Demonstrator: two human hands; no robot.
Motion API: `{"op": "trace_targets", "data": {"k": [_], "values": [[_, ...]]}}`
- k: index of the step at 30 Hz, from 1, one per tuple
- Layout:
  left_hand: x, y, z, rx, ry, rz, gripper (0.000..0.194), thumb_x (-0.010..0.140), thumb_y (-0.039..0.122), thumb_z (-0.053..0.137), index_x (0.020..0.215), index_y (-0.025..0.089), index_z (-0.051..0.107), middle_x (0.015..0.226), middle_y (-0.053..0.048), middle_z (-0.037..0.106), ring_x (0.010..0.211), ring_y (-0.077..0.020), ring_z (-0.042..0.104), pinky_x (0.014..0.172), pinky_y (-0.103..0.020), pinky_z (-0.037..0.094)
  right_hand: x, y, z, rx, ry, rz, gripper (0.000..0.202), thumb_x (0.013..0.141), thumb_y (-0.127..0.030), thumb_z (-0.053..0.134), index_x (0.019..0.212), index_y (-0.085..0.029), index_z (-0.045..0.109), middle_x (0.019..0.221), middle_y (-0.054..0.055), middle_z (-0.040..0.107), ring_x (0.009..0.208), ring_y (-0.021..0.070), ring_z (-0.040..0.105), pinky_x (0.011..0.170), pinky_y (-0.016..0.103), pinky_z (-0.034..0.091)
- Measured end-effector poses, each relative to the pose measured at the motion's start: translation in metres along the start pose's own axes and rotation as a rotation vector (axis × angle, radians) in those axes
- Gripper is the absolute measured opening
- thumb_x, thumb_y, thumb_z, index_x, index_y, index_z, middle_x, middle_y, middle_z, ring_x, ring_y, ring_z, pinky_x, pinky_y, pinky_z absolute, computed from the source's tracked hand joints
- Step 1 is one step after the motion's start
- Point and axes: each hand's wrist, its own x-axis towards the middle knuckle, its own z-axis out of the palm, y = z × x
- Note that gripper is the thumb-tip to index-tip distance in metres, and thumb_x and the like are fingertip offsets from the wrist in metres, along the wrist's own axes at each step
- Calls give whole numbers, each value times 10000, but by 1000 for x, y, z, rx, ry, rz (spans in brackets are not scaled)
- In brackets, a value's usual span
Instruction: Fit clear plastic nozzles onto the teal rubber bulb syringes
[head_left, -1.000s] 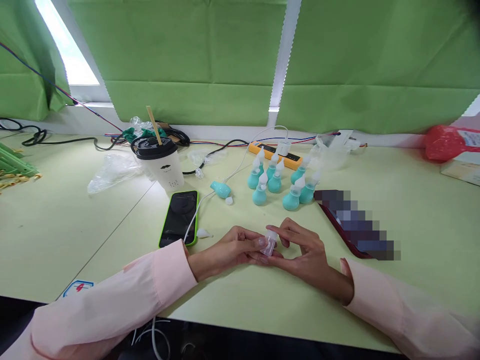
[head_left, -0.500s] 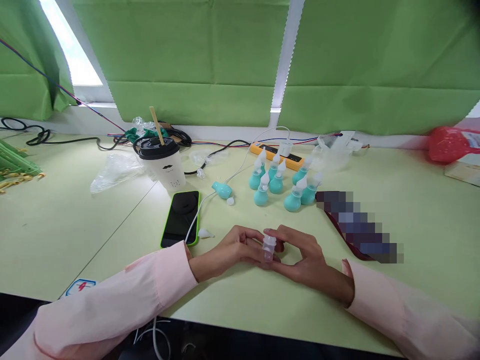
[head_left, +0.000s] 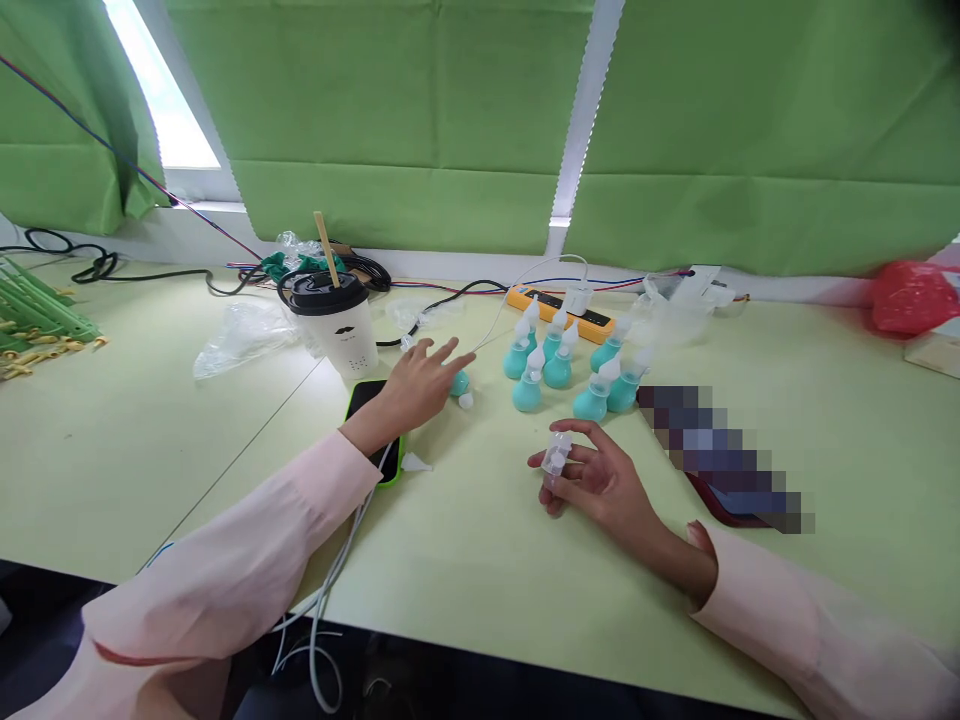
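Observation:
My left hand (head_left: 421,388) is open with its fingers spread, reaching over a turquoise squeeze bulb (head_left: 460,384) that lies on its side and is partly hidden by the fingers. Whether they touch it I cannot tell. By the bulb's end rests a small white part (head_left: 466,401). Between thumb and fingers, my right hand (head_left: 607,485) holds a small clear plastic piece (head_left: 556,455) above the table. A white pointed tip (head_left: 416,462) lies beside a phone with a green edge (head_left: 365,398), which my left wrist partly covers. Several turquoise bulbs with clear nozzles (head_left: 527,390) stand upright beyond my hands.
A lidded paper cup with a straw (head_left: 349,335) stands left of centre. Behind the bulbs is an orange power strip (head_left: 600,326) with a white charger (head_left: 576,300). A dark blurred object (head_left: 712,460) lies right. Plastic bags and cables line the back; a white cable trails over the table edge.
My hands have come apart. The left one moved up and left to the lying bulb, its fingers now spread. My right hand has kept the clear piece and lifted it slightly.

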Motion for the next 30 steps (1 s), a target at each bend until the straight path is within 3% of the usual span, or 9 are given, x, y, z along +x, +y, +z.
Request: {"op": "trace_targets", "data": {"k": [5, 9, 12, 14, 17, 20, 22, 25, 30], "values": [[-6, 6, 18, 187, -45, 76, 394, 679, 19, 424, 1013, 205, 521, 1064, -82, 533, 997, -290, 418, 818, -456, 322, 5, 0, -4, 81, -67, 79, 451, 634, -184, 620, 1017, -205, 384, 759, 17, 524, 603, 111, 512, 442, 251, 487], [-7, 12, 9, 202, -19, 62, 273, 688, 46, 435, 907, 165, 547, 877, -102, 576, 932, -290, 444, 766, -448, 349, 5, -2, -5, 62, -68, 79, 444, 624, -170, 622, 1013, -188, 407, 763, 35, 511, 704, 145, 500, 436, 231, 475], [-6, 16, -1, 89, 45, -35, 239, 721, 121, 443, 939, 157, 535, 883, -115, 553, 881, -268, 466, 667, -375, 407, 4, -4, -6, 72, -78, 93, 438, 630, -160, 616, 1014, -188, 409, 775, 37, 515, 666, 129, 487, 440, 231, 464], [-8, 20, -9, -131, 135, -129, 296, 719, 196, 475, 1013, 173, 503, 917, -99, 530, 847, -234, 484, 636, -334, 432, 5, -3, -7, 91, -75, 110, 431, 633, -159, 615, 1012, -193, 412, 784, 32, 517, 611, 108, 471, 442, 234, 456], [-12, 31, -20, -743, 182, -267, 374, 697, 264, 514, 1064, 202, 474, 882, -45, 519, 720, -148, 523, 623, -281, 471, 7, -1, -7, 124, -53, 138, 357, 675, -206, 587, 998, -195, 434, 793, 30, 513, 563, 90, 448, 436, 232, 436], [-18, 44, -25, -1497, -60, -399, 315, 717, 268, 491, 1016, 168, 493, 811, -33, 540, 661, -126, 561, 620, -284, 503, 6, -1, -7, 99, -29, 108, 289, 732, -270, 531, 1002, -204, 453, 763, 13, 487, 519, 73, 415, 421, 220, 404], [-21, 51, -24, -1856, -256, -499, 256, 702, 226, 502, 940, 134, 507, 773, -38, 560, 670, -148, 589, 653, -318, 506, 3, -3, -6, 41, -23, 27, 296, 754, -284, 506, 1037, -219, 450, 756, 2, 461, 527, 73, 408, 430, 215, 391], [-27, 58, -20, -2100, -388, -632, 215, 659, 153, 542, 867, 129, 497, 770, -39, 578, 719, -168, 606, 738, -337, 485, -6, -8, -5, -82, -50, -77, 355, 786, -286, 461, 1135, -249, 406, 826, 13, 453, 614, 92, 437, 497, 225, 414], [-34, 64, -16, -2135, -392, -624, 291, 636, 109, 619, 886, 156, 478, 765, -13, 574, 747, -139, 593, 801, -341, 461, -18, -11, -7, -316, 28, -148, 376, 735, -245, 538, 1085, -268, 405, 906, 18, 503, 781, 134, 508, 626, 259, 471]]}}
